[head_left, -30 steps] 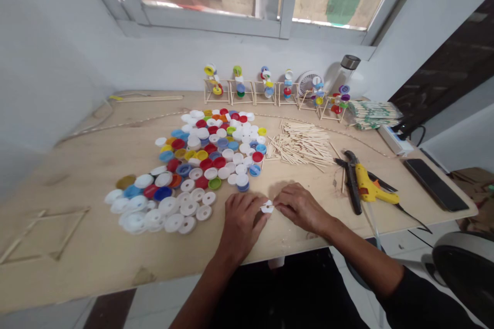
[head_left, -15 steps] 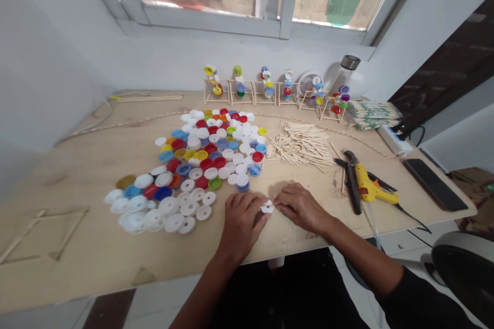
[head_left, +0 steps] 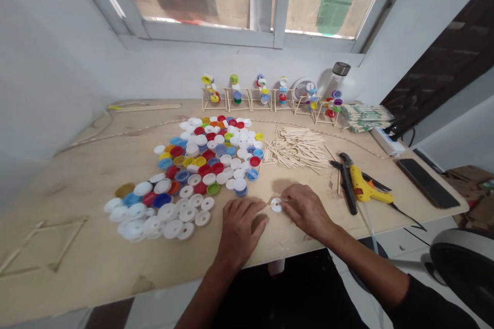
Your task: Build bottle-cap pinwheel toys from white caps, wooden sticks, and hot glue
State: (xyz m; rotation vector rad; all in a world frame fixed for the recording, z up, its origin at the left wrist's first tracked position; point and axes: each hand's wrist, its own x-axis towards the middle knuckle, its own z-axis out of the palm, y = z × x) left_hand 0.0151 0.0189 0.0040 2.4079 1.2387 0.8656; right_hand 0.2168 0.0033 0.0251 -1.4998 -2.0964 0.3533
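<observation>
a white cap [head_left: 276,204] is pinched by the right hand [head_left: 306,211]; left hand [head_left: 239,229] fingers lie loosely curled beside it. with a slack pinch it could slip onto the worktop [head_left: 96,257].

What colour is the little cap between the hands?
White. The cap sits at the right hand's fingertips, clearest in the head view.

no readable text, labels or numbers anywhere

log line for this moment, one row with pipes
left hand: beside white cap, not gripping | right hand: pinching white cap on tabletop | nearby: cap pile, stick pile, glue gun
</observation>
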